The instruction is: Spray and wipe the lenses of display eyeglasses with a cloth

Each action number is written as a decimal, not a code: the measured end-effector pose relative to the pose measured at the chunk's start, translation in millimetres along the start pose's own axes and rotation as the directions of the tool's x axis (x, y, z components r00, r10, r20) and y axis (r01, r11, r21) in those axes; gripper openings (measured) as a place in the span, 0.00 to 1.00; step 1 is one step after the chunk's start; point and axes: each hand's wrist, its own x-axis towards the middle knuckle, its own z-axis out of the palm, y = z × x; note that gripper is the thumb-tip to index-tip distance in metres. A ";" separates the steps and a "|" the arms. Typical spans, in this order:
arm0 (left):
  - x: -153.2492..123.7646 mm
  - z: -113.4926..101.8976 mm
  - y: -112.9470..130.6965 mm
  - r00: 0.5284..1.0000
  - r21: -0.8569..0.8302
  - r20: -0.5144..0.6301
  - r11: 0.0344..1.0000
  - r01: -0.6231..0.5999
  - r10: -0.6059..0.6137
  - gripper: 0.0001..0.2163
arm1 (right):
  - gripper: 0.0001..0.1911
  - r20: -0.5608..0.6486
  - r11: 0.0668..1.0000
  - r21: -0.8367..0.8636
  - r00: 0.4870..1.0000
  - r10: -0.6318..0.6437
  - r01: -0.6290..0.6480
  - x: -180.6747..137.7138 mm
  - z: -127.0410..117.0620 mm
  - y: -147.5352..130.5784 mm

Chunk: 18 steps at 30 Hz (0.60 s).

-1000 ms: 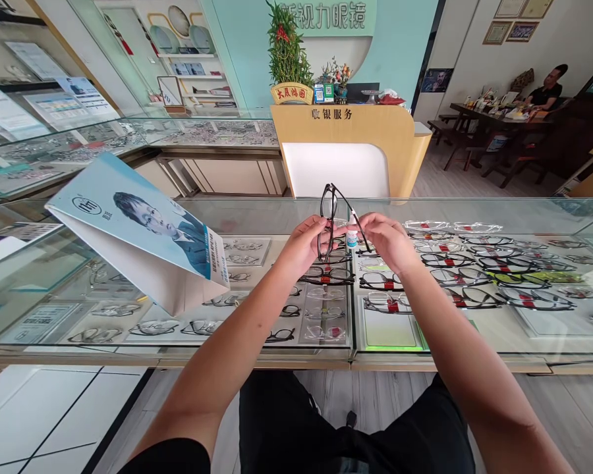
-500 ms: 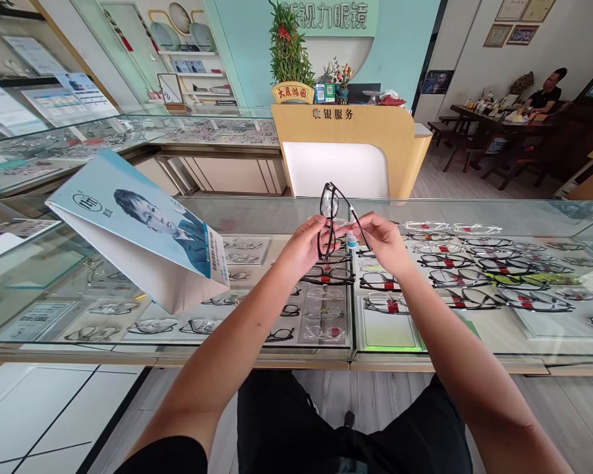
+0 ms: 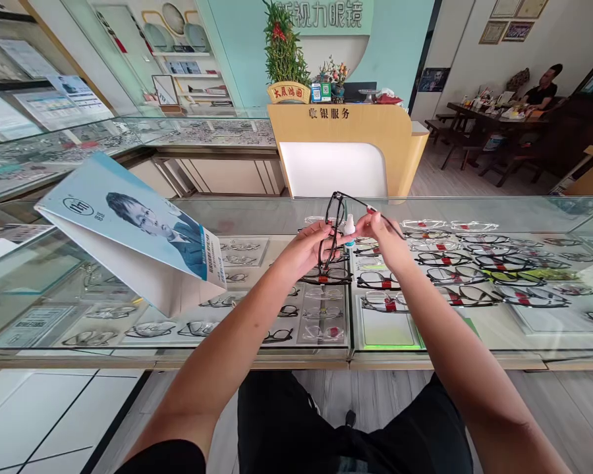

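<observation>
A pair of black-framed eyeglasses (image 3: 339,204) is held up on edge above the glass counter. My left hand (image 3: 304,251) is closed on the front of the frame, its fingers around the lens rims. The thumb and fingers of my right hand (image 3: 388,242) pinch one temple arm, which stretches out to the right past the hand. Between the hands, just beyond the fingers, stands a small bottle (image 3: 350,225) with a white top and a blue lower part. My fingers hide part of the frame.
Rows of eyeglasses (image 3: 501,263) lie inside the glass display counter (image 3: 257,355) below my hands. A blue tent-shaped sign (image 3: 128,217) stands tilted on the left. Beyond are a wooden reception desk (image 3: 271,145) and a person (image 3: 543,92) seated at a dark table.
The eyeglasses have turned and sunk a little, and the temple arm now slants out to the right. My right hand has shifted along it. The small bottle shows more fully.
</observation>
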 end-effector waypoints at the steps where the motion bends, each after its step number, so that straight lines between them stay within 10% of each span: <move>1: -0.8 -0.2 0.6 1.000 0.010 0.016 1.000 0.006 -0.006 0.21 | 0.43 -0.003 0.998 0.046 0.999 0.036 -0.036 0.8 -1.8 0.7; 9: -4.2 0.2 0.1 0.999 0.131 0.035 0.991 0.019 -0.024 0.20 | 0.55 0.099 0.949 0.192 0.967 0.235 -0.250 8.4 -11.4 -3.8; 18: -2.9 5.8 -1.9 0.999 0.150 -0.010 0.988 -0.039 0.041 0.24 | 0.40 -0.045 0.992 0.068 0.993 0.107 -0.104 4.1 2.6 0.5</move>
